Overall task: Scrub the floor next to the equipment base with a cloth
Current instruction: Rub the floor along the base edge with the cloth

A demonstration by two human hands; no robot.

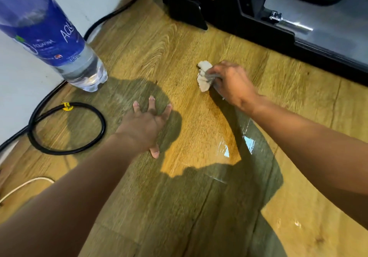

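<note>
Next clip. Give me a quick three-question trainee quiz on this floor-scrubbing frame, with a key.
1. True or false: the left hand lies flat on the floor, fingers spread.
2. Which grips the cloth? A) right hand B) left hand C) neither
3. Fill in: the water bottle stands on the person's ___ side.
Key: 1 true; 2 A; 3 left.

Glossy wet wood-grain floor [179,43], crumpled cloth [203,76]
</note>
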